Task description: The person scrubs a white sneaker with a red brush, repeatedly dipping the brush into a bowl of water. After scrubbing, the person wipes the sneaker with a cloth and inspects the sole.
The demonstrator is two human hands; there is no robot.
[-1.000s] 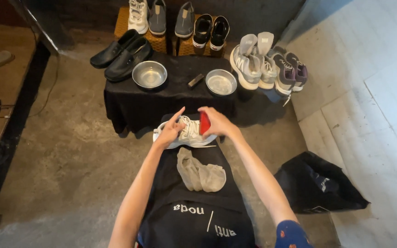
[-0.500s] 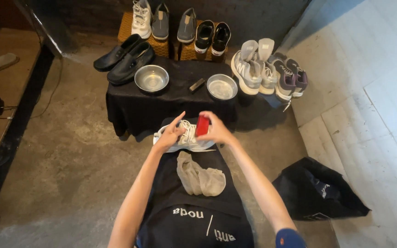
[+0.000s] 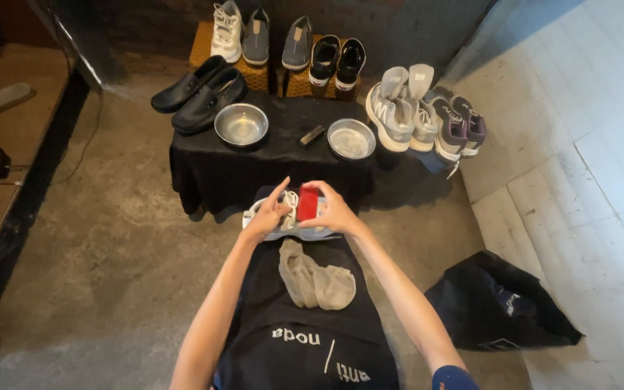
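Gripping a small red brush [image 3: 308, 203] in our right hand [image 3: 335, 211], we press it down on the laced top of a white sneaker [image 3: 283, 225], fingers closed around the red block. Our left hand [image 3: 267, 214] rests on the sneaker's left side, steadying it, with the index finger lifted and pointing forward; it is not clamped around the shoe but laid against it. That sneaker lies across the far end of a black apron [image 3: 305, 318] spread over our lap, just in front of a low table draped in black cloth [image 3: 254, 166]. A crumpled grey rag [image 3: 315, 278] lies on the apron just behind the sneaker, between our 2 forearms. On the table we see 2 metal bowls, a left bowl [image 3: 240, 125] and a right bowl [image 3: 350, 138], with a small dark block [image 3: 311, 135] lying between them. A pair of black slip-on shoes [image 3: 200, 92] sits on the table's far left corner, and a pair of grey sneakers [image 3: 399, 108] stands at its right end, with purple-grey sneakers [image 3: 458, 124] just beside them. Behind, more shoes are lined on a woven stand [image 3: 254, 68]. A black bag [image 3: 500, 303] lies on the floor to our right.
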